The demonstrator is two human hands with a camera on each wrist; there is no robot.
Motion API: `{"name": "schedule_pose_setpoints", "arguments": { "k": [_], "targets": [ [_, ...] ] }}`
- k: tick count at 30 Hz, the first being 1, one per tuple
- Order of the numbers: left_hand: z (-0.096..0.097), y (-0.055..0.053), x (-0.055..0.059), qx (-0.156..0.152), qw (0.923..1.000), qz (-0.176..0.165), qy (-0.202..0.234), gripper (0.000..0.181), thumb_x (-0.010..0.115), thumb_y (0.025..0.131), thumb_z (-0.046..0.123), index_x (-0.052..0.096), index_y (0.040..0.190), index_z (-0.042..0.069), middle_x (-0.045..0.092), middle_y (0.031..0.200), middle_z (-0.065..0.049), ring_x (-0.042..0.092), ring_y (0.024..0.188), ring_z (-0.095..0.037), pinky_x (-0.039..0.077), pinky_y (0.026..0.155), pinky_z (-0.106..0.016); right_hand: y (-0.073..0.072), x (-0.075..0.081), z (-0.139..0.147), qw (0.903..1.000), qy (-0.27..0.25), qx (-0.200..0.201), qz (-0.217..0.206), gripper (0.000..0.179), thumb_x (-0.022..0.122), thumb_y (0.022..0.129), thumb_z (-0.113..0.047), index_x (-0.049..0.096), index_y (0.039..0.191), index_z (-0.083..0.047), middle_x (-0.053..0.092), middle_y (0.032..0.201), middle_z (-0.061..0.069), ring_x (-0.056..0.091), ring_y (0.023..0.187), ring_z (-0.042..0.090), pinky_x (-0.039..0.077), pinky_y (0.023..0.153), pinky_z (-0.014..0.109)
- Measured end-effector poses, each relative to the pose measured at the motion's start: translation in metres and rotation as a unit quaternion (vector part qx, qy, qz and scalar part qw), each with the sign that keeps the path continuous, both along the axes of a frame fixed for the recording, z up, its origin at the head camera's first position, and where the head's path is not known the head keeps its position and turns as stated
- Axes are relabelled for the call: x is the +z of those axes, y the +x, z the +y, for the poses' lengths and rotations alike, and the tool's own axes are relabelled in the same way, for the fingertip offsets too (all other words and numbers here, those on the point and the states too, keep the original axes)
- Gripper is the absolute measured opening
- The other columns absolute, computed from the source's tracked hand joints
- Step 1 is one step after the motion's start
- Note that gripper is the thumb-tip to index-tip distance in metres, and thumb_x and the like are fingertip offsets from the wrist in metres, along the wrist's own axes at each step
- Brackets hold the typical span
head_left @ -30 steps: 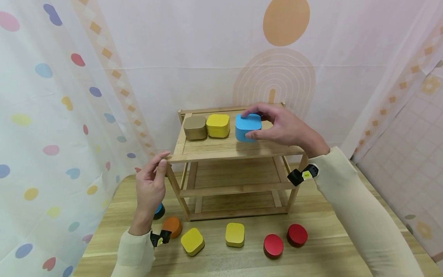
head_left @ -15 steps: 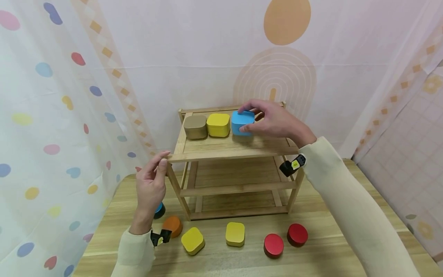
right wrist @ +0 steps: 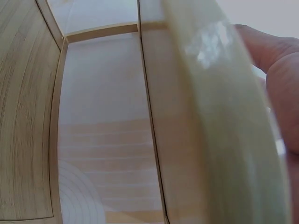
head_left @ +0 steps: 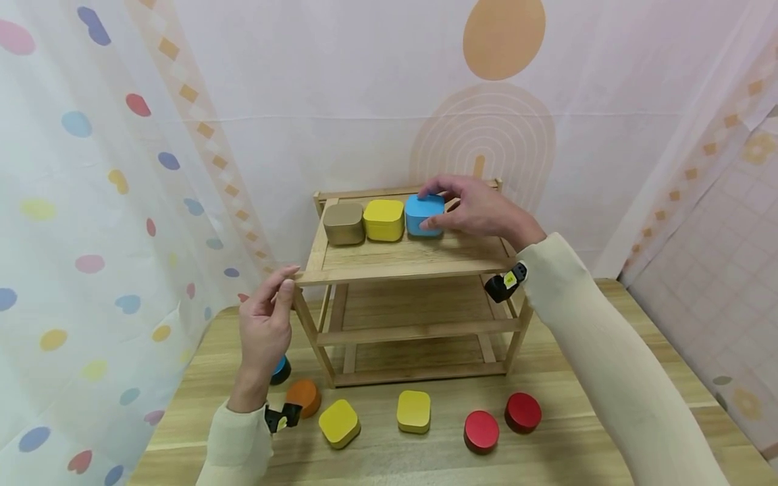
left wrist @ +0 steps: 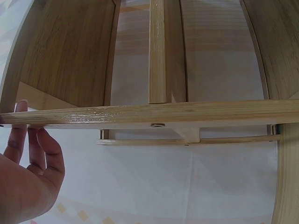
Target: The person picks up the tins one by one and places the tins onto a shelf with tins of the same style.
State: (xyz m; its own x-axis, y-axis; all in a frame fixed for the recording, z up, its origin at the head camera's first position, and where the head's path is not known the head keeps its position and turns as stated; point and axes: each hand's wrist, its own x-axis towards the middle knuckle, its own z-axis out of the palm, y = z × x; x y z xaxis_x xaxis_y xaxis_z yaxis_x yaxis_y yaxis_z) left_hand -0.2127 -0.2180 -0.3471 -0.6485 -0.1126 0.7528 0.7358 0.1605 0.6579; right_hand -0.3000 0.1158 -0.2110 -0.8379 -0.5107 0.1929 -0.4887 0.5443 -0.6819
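On the top board of a wooden rack [head_left: 413, 272], a blue rounded-square tin [head_left: 423, 217] stands at the right end of a row. Thumb and fingers of my right hand [head_left: 480, 208] pinch it from the right. Close to its left is a yellow tin [head_left: 384, 221], and beyond that a bronze tin [head_left: 344, 225]. My left hand [head_left: 264, 327] grips the rack's front left corner between thumb and fingers. The left wrist view shows these fingers [left wrist: 53, 156] at the rack's side bar [left wrist: 224, 112]. In the right wrist view the rack's frame hides the blue tin.
Along the table [head_left: 577, 445], before the rack, lie an orange round tin [head_left: 304, 398], two yellow tins [head_left: 339, 424], [head_left: 413, 412] and two red round tins [head_left: 481, 432], [head_left: 523, 412]. A blue-topped dark tin [head_left: 281, 370] is partly behind my left wrist. Patterned curtains hang behind.
My right hand has moved left and slightly back with the blue tin, bringing it close beside the yellow one and down onto the board. The left hand stays at the corner.
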Motion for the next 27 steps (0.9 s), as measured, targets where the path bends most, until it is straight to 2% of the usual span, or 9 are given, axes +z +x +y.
{"name": "schedule_pose_setpoints", "arguments": {
  "k": [5,8,11,18,27],
  "targets": [
    [0.0001,0.0012,0.0002,0.002,1.0,0.001,0.0,0.024,0.051,0.1,-0.003,0.062,0.12,-0.013,0.059,0.081,0.002,0.029,0.047,-0.008,0.032,0.048,-0.019,-0.0015,0.0005,-0.0038,0.9999,0.002,0.011,-0.001,0.047,0.08,0.084,-0.024,0.061,0.126,-0.014,0.059,0.126,0.007,0.055,0.113,0.026,0.047,0.094,0.041],
    [0.0004,0.0014,0.0003,0.001,1.0,0.002,-0.002,0.024,0.051,0.1,-0.003,0.063,0.12,-0.011,0.064,0.094,0.003,0.03,0.049,-0.008,0.035,0.051,-0.017,-0.0024,-0.0001,-0.0046,0.9999,-0.001,0.016,-0.006,0.047,0.08,0.085,-0.023,0.06,0.126,-0.013,0.058,0.127,0.008,0.056,0.113,0.027,0.047,0.095,0.042],
    [0.0008,0.0019,0.0002,-0.005,1.0,0.004,0.002,0.024,0.052,0.1,-0.004,0.063,0.12,-0.011,0.065,0.096,0.003,0.03,0.05,-0.008,0.036,0.053,-0.017,-0.0035,-0.0014,-0.0045,0.9997,-0.005,0.019,-0.013,0.046,0.079,0.086,-0.022,0.06,0.127,-0.013,0.058,0.127,0.008,0.056,0.115,0.028,0.047,0.097,0.043],
    [0.0006,0.0034,-0.0002,0.0,1.0,0.005,0.001,0.024,0.051,0.1,-0.003,0.064,0.12,-0.01,0.053,0.076,-0.001,0.028,0.046,-0.008,0.033,0.049,-0.018,-0.0061,-0.0046,-0.005,0.9992,-0.017,0.03,-0.02,0.045,0.078,0.087,-0.02,0.059,0.127,-0.013,0.059,0.125,0.009,0.055,0.115,0.026,0.045,0.097,0.042],
    [-0.0003,0.0022,-0.0005,-0.006,1.0,0.007,0.001,0.024,0.052,0.1,-0.002,0.063,0.12,-0.011,0.052,0.075,-0.002,0.025,0.044,-0.008,0.026,0.043,-0.023,-0.0077,-0.0073,-0.005,0.9992,-0.021,0.027,-0.02,0.045,0.077,0.087,-0.022,0.059,0.128,-0.013,0.061,0.12,0.009,0.055,0.109,0.025,0.044,0.093,0.039]
  ]
}}
